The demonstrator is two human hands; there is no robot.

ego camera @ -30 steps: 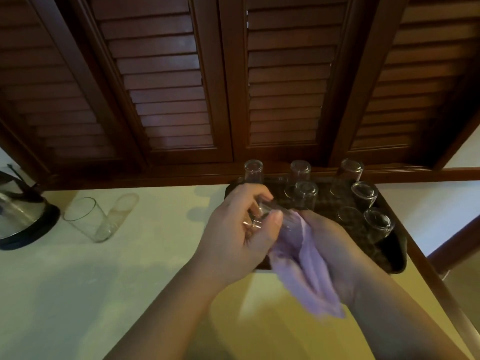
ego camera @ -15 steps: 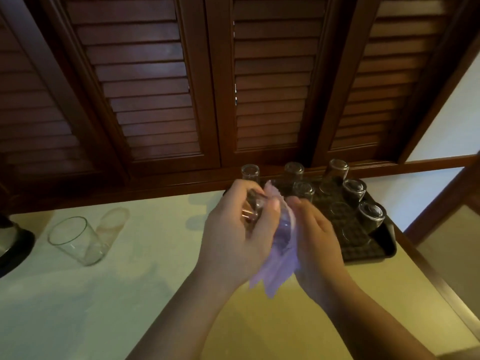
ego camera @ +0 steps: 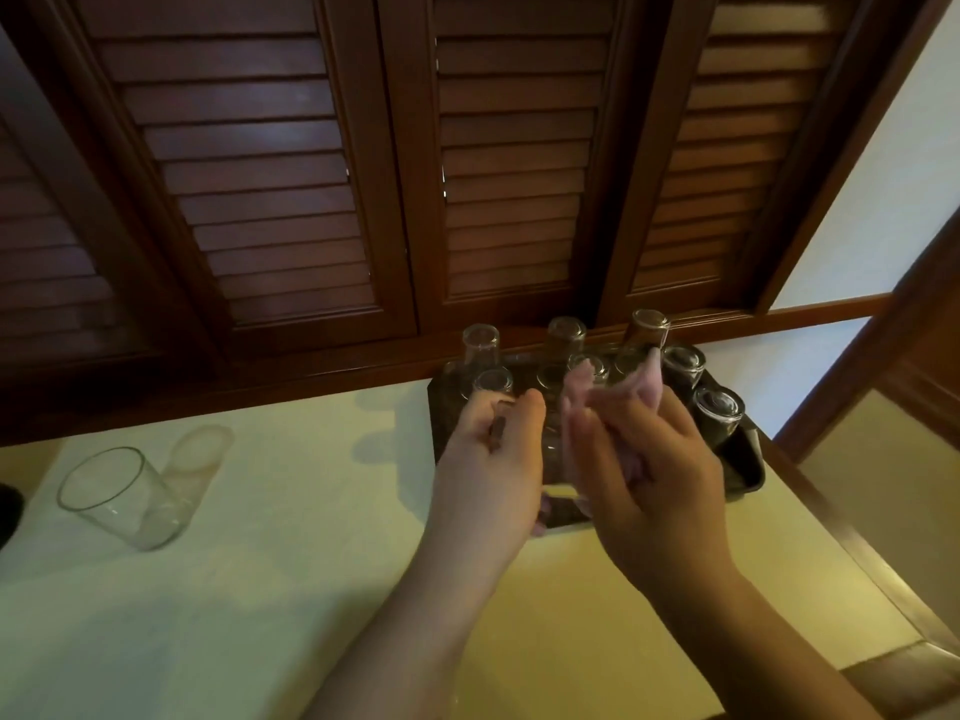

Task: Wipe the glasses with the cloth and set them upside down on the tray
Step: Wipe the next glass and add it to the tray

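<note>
My left hand [ego camera: 485, 462] grips a clear glass [ego camera: 555, 462] just above the near edge of the dark tray [ego camera: 748, 472]. My right hand [ego camera: 662, 478] holds the pale purple cloth [ego camera: 649, 389] and presses it against the glass's right side. The cloth sticks up above my fingers. Most of the held glass is hidden between my hands. Several glasses stand upside down on the tray, among them one at the back left [ego camera: 480, 345] and one at the right [ego camera: 719, 407]. Another glass [ego camera: 124, 496] sits alone on the table far to the left.
The tray sits at the back right of the pale table [ego camera: 291, 563], against dark louvred wooden doors [ego camera: 270, 200]. A wooden table edge [ego camera: 878, 569] runs down the right side. A dark object [ego camera: 8, 511] shows at the far left border.
The cloth, which hung below my hands, is now bunched upward over my right fingers. My hands have turned round the glass and sit over the tray's near edge. The view has shifted right.
</note>
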